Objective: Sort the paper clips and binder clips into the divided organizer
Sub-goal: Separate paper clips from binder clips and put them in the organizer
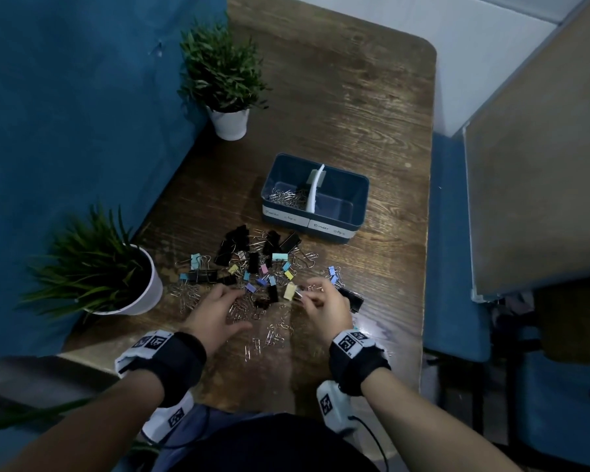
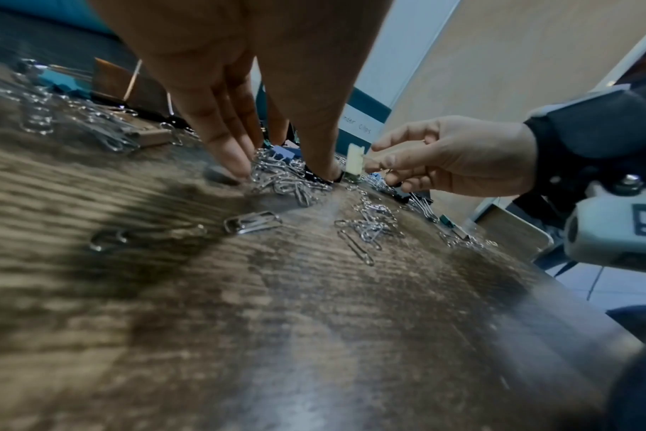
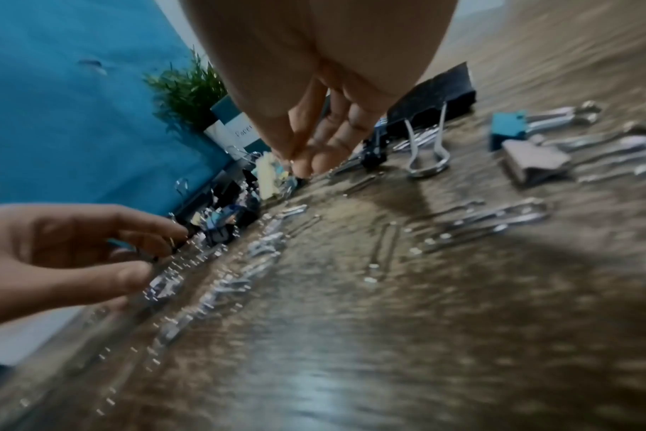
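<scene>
The dark blue divided organizer (image 1: 361,195) stands mid-table, with paper clips (image 1: 286,197) in its left compartment and nothing visible in its right one. Black and pastel binder clips (image 1: 252,260) lie mixed with loose paper clips (image 1: 269,335) in front of it. My left hand (image 1: 237,310) is spread over a heap of paper clips (image 2: 284,180); fingertips (image 2: 236,166) and thumb touch down either side of it. My right hand (image 1: 304,296) pinches a pale yellow binder clip (image 2: 354,159) low over the table, beside a black binder clip (image 1: 353,298).
A potted plant (image 1: 96,267) stands at the near left and another (image 1: 225,83) at the far left, against a blue partition (image 1: 65,114). The table's right edge (image 1: 426,250) runs just past the organizer. More binder clips (image 3: 535,163) lie right of my right hand.
</scene>
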Demonstrator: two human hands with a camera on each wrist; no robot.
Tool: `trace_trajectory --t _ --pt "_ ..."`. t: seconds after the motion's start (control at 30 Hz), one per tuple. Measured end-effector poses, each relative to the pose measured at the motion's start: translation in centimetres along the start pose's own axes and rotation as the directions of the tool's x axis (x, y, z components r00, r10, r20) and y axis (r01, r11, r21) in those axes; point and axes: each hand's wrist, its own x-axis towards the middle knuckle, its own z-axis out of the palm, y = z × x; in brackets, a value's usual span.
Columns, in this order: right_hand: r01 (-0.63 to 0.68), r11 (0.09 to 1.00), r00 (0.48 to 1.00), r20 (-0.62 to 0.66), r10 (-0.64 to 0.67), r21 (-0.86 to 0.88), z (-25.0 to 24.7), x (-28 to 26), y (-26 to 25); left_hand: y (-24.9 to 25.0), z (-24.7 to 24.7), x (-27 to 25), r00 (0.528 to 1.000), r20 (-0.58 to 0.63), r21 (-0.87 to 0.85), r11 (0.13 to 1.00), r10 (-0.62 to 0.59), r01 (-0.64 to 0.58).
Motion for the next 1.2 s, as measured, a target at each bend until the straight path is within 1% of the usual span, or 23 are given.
trace_trajectory --t 0.03,0.1,0.13,0.2,0.27,0.3,0.37,0.4,0.43,0.47,0.57,0.63,0.7,0.73,0.83,0.87,0.9,0.97,1.0,1.03,1.07,1.13,1.2 --pt "-0.012 0.999 1.0 0.019 0.013 -0.041 0.1 0.0 0.3 0.0 0.1 0.0 0.999 0.034 0.012 1.0 -0.002 0.002" --pt "0.014 0.982 0.998 0.057 -0.004 -0.187 0.4 -0.1 0.4 0.0 0.4 0.1 0.997 0.08 0.039 0.999 -0.004 0.001" --pt "0.047 0.965 0.998 0.061 -0.032 -0.258 0.7 -0.4 0.3 0.1 0.5 0.2 0.996 0.086 0.057 0.998 0.001 -0.006" --pt "0.182 0.922 0.983 0.077 -0.165 -0.342 1.5 -0.9 -0.7 0.3 0.7 0.5 0.996 0.086 0.08 0.996 0.017 -0.024" --pt "0.365 0.853 0.931 0.166 -0.326 -0.372 2.4 -1.3 -2.1 0.4 0.8 0.8 0.996 0.093 0.113 0.993 0.014 -0.024" --pt "0.431 0.818 0.901 0.226 -0.369 -0.382 2.9 -1.4 -2.8 0.4 0.9 1.0 0.995 0.097 0.133 0.991 0.013 -0.026" --pt "0.508 0.76 0.857 0.325 -0.4 -0.404 3.6 -1.2 -3.8 0.5 0.9 1.1 0.995 0.103 0.157 0.987 0.01 -0.026" --pt "0.526 0.744 0.845 0.357 -0.399 -0.412 3.9 -1.0 -3.9 0.4 0.9 1.0 0.995 0.103 0.153 0.988 0.01 -0.026" --pt "0.527 0.742 0.842 0.373 -0.389 -0.414 3.9 -0.7 -3.9 0.4 0.8 0.9 0.995 0.1 0.137 0.99 0.013 -0.026" --pt "0.508 0.755 0.851 0.378 -0.365 -0.415 3.9 -0.5 -3.7 0.3 0.8 0.7 0.996 0.092 0.121 0.992 0.018 -0.029" --pt "0.427 0.795 0.894 0.333 -0.3 -0.431 2.7 0.2 -2.8 -0.4 0.5 0.3 0.998 0.059 0.108 0.994 0.023 -0.029" --pt "0.425 0.772 0.9 0.307 -0.308 -0.472 1.7 0.6 -2.2 -0.8 0.4 0.2 0.999 0.046 0.089 0.996 0.019 -0.023" --pt "0.471 0.733 0.88 0.311 -0.358 -0.491 1.4 0.5 -2.3 -0.8 0.3 0.2 0.999 0.043 0.071 0.997 0.017 -0.02" --pt "0.494 0.729 0.867 0.326 -0.376 -0.473 1.5 0.4 -2.6 -0.8 0.3 0.2 0.999 0.038 0.059 0.998 0.017 -0.019" --pt "0.528 0.754 0.831 0.42 -0.364 -0.392 2.7 -0.1 -3.6 -0.6 0.3 0.4 1.0 0.009 0.014 1.0 0.001 -0.001" --pt "0.54 0.748 0.814 0.466 -0.346 -0.386 3.2 -0.2 -3.8 -0.6 0.2 0.3 1.0 0.022 0.037 0.999 -0.003 0.002" --pt "0.55 0.729 0.801 0.504 -0.324 -0.406 3.7 -0.4 -3.8 -0.6 0.1 0.2 0.998 0.055 0.096 0.995 -0.002 -0.003" --pt "0.582 0.651 0.787 0.541 -0.298 -0.488 4.6 -0.9 -3.9 -0.5 -0.1 0.0 0.992 0.127 0.234 0.971 0.009 -0.039" --pt "0.591 0.624 0.783 0.55 -0.291 -0.511 5.0 -1.3 -3.9 -0.5 0.0 0.0 0.988 0.153 0.256 0.965 0.017 -0.056" --pt "0.597 0.618 0.778 0.556 -0.291 -0.512 5.2 -1.6 -3.9 -0.3 0.1 0.1 0.987 0.159 0.242 0.968 0.027 -0.065" --pt "0.604 0.625 0.772 0.558 -0.304 -0.495 5.2 -1.8 -4.0 -0.3 0.2 0.2 0.988 0.15 0.207 0.976 0.03 -0.061" --pt "0.599 0.673 0.768 0.549 -0.331 -0.433 4.6 -1.8 -4.1 -0.1 0.3 0.2 0.992 0.118 0.142 0.989 0.035 -0.052" --pt "0.547 0.743 0.801 0.501 -0.328 -0.387 3.4 -1.6 -3.7 -0.2 0.2 0.0 0.996 0.082 0.153 0.987 0.044 -0.056"
